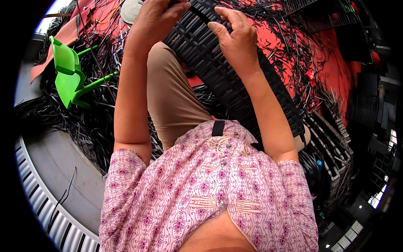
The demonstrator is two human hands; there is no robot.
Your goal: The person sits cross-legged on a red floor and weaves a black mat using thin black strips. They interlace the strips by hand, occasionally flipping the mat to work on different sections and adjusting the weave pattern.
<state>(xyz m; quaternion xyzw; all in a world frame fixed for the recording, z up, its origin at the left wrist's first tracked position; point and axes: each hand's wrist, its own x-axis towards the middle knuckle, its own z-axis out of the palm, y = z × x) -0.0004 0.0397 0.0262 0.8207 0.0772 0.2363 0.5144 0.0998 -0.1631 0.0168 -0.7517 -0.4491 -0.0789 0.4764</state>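
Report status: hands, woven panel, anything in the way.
Black woven panel slanted in front of the torso. Left hand near its upper end, grip unclear; right hand open above it. Loose black strips around, none seen blocking.

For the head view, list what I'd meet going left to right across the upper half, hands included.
Bright green plastic chair → pale grey rounded object at the top edge → bare left hand → bare right hand → small crumpled bright red scrap.
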